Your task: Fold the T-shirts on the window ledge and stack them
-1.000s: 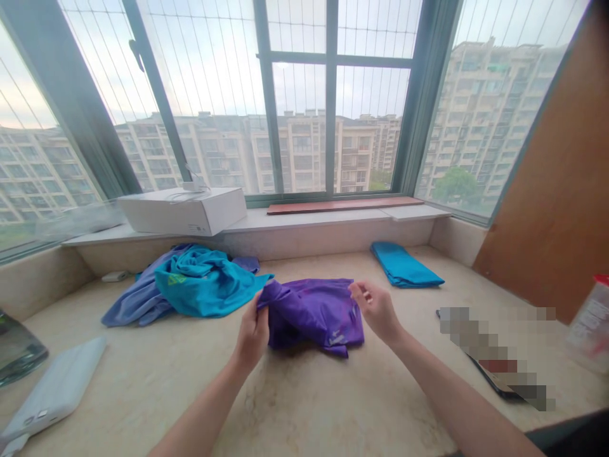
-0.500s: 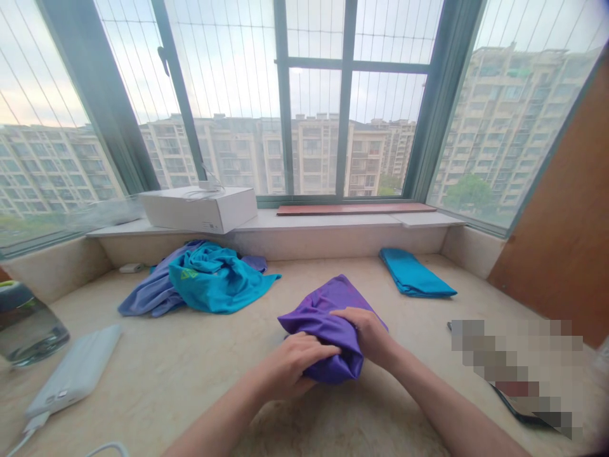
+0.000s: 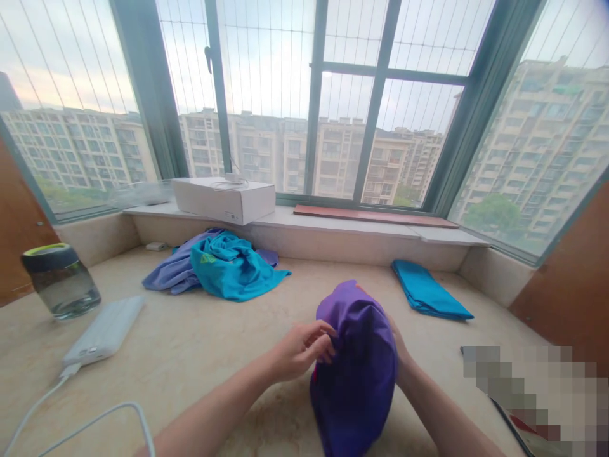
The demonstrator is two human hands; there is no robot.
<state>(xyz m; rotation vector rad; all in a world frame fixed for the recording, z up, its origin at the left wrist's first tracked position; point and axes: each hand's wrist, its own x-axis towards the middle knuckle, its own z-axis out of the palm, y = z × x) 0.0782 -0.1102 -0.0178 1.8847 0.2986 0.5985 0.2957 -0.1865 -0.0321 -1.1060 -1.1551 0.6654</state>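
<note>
A purple cloth (image 3: 356, 355) with a bit of red at its edge stands bunched up in front of me, its near end hanging down past the bottom of the view. My left hand (image 3: 309, 349) is at the cloth's left side, fingers curled against its edge. Behind the right side of the cloth is my right hand (image 3: 399, 346), gripping it from there; most of its fingers are hidden by the fabric.
A folded blue cloth (image 3: 428, 292) lies at the right. Back left is a heap with a blue garment (image 3: 233, 266) and a lavender garment (image 3: 174, 263). A water bottle (image 3: 61, 279), a cabled white power bank (image 3: 104, 333), a blurred-out phone (image 3: 511, 425) and a white box (image 3: 223, 200) surround the surface.
The purple cloth has gone from lying folded flat to being raised and opened out, its near end dropping toward me. My right hand has moved behind it. The view has turned slightly left.
</note>
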